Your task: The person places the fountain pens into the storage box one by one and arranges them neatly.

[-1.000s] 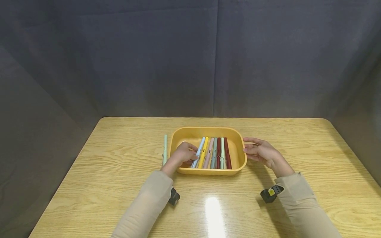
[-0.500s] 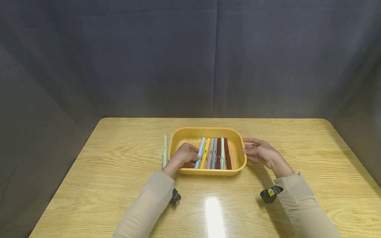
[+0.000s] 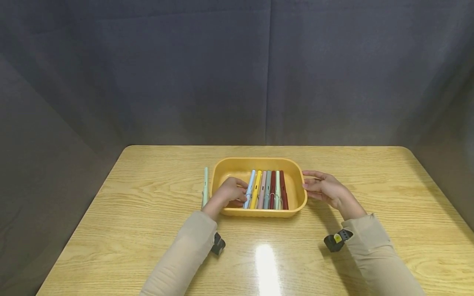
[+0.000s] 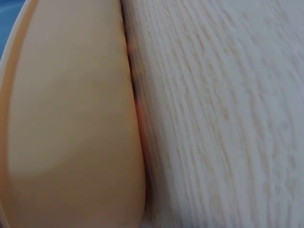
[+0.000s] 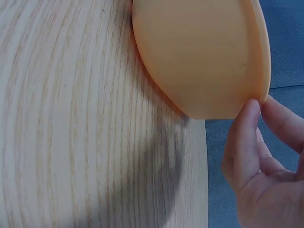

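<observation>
A yellow tray [image 3: 259,213] holds a row of capped pens. My left hand [image 3: 228,191] reaches over its near wall, fingertips touching the light blue pen [image 3: 250,184] at the row's left end. Beside that lie a yellow pen [image 3: 256,185], a pink pen [image 3: 262,187], a grey-green pen [image 3: 267,187], two dark red pens and a pale green pen [image 3: 277,185]. Extended fingers of my right hand [image 3: 327,190] touch the tray's right end from outside; the right wrist view shows them at the rim. The left wrist view shows only the tray's outer wall [image 4: 76,104] and tabletop.
Left of the tray, a light green pen [image 3: 205,185] lies on the wooden table [image 3: 148,230], partly hidden by my left wrist. A dark curtain [image 3: 207,82] hangs behind the table and along both sides.
The light blue and yellow pens have shifted right and stand straighter, closer against the row. My left hand has moved slightly right with them. My right hand stays at the tray's end.
</observation>
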Tool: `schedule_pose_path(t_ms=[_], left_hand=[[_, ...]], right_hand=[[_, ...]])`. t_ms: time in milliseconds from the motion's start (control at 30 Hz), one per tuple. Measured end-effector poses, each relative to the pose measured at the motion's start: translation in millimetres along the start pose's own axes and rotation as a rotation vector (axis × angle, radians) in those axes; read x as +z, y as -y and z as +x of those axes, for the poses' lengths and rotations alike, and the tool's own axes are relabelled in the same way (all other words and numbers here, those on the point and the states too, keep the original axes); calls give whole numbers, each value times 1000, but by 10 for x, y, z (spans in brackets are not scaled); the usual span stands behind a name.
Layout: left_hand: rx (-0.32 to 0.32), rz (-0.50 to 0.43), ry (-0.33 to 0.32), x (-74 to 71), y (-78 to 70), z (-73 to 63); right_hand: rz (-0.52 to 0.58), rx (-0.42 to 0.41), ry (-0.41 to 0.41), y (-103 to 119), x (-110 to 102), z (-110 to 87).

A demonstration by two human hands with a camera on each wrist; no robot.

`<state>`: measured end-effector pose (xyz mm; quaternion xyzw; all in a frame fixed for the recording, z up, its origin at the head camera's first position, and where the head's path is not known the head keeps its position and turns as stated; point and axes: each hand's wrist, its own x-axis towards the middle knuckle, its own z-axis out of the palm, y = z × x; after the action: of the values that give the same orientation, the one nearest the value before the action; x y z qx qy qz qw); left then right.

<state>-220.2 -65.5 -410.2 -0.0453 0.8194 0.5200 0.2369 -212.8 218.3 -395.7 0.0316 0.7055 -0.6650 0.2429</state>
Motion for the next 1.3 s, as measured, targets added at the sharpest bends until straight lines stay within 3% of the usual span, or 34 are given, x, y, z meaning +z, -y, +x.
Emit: schedule_pose_path(t_ms=[233, 567, 900, 1300], left_hand=[[5, -72, 15, -39, -9, -20], [9, -74, -8, -82, -28, -5], [147, -147, 33, -251, -138, -99], [233, -207, -49, -610, -200, -286]], right_hand=[[2, 2, -3, -4, -8, 12], [-2, 0, -3, -13, -11, 15], [5, 1, -7, -8, 2, 15], [-12, -2, -10, -7, 3, 4]])
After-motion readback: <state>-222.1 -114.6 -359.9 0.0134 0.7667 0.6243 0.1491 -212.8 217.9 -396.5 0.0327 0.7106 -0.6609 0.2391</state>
